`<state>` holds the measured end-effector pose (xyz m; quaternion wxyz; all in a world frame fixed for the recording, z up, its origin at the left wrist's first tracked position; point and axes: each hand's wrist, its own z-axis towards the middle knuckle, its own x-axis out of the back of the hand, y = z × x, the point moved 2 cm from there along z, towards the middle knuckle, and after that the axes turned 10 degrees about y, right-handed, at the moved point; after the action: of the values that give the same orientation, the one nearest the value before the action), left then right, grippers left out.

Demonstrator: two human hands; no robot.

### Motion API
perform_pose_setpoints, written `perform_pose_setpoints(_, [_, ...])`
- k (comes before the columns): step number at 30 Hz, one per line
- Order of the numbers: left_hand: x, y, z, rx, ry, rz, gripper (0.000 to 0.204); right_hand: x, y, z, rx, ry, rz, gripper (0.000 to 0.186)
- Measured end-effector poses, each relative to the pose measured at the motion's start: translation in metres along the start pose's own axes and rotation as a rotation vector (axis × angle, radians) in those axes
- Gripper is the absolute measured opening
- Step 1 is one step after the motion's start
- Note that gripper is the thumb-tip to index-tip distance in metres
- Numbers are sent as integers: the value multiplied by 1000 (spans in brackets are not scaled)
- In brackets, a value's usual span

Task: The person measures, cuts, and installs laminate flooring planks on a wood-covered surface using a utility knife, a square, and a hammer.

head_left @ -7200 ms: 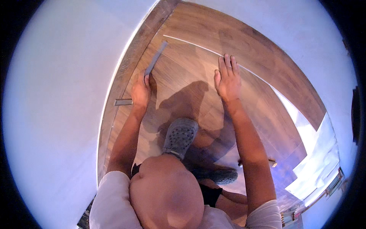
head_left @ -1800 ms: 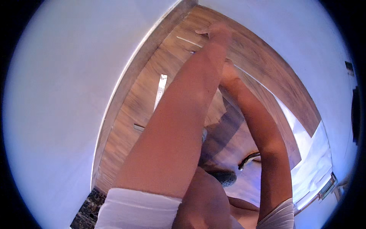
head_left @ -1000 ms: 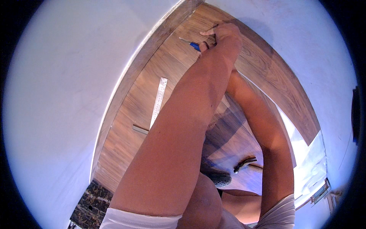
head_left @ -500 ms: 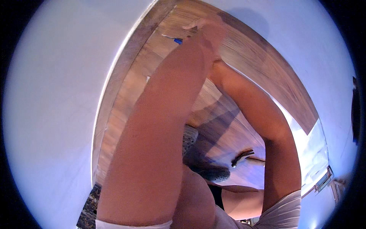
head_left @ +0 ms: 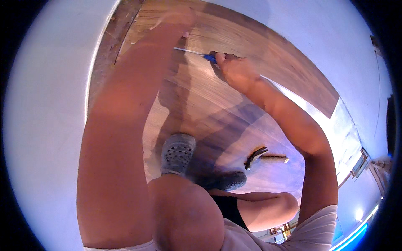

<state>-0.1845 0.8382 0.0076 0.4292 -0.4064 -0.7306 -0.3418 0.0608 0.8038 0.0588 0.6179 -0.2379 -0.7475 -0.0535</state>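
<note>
My right hand is closed around the blue handle of a screwdriver. Its thin metal shaft points left, just above the wood-look floor planks. Farther off and to the left, my left hand is down at the planks near the far wall. A stretched finger shows on its left side and a fingertip on its right; the rest is blurred or hidden by my forearm. I see nothing held in it.
A claw hammer with a wooden handle lies on the planks, right of my grey perforated clogs. White walls close in on the left and far side. A white sheet-like strip shows beside the far plank.
My right hand, hidden behind my left forearm before, has come into view with the screwdriver. My left arm has shifted left. The whole view has shifted, showing more of the clogs and hammer.
</note>
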Motion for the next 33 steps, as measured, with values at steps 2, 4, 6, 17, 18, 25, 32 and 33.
perform_pose_setpoints(2, [-6, -5, 0, -23, 13, 1, 45, -1, 14, -16, -7, -46, 1, 36])
perform_pose_setpoints(4, [-4, -22, -5, -20, 25, 16, 45, 3, 19, -25, -6, -37, 12, 37])
perform_pose_setpoints(6, [-14, -18, 5, -56, 30, 8, 45, 5, 33, -41, -44, -65, -17, 38])
perform_pose_setpoints(17, [5, 1, -9, -105, -21, 104, 52, 13, 87, -107, -104, -133, -134, 26])
perform_pose_setpoints(18, [29, 19, -31, -72, -49, 152, 54, 14, 91, -112, -108, -131, -121, 25])
perform_pose_setpoints(25, [8, -1, -17, -47, -1, -25, 44, 14, 112, -138, -100, -121, -169, 23])
perform_pose_setpoints(32, [16, 3, -21, -28, -68, 76, 54, 11, 136, -166, -117, -115, -150, 20])
perform_pose_setpoints(33, [23, 12, -26, -10, -93, 83, 56, 11, 138, -172, -146, -152, -174, 23])
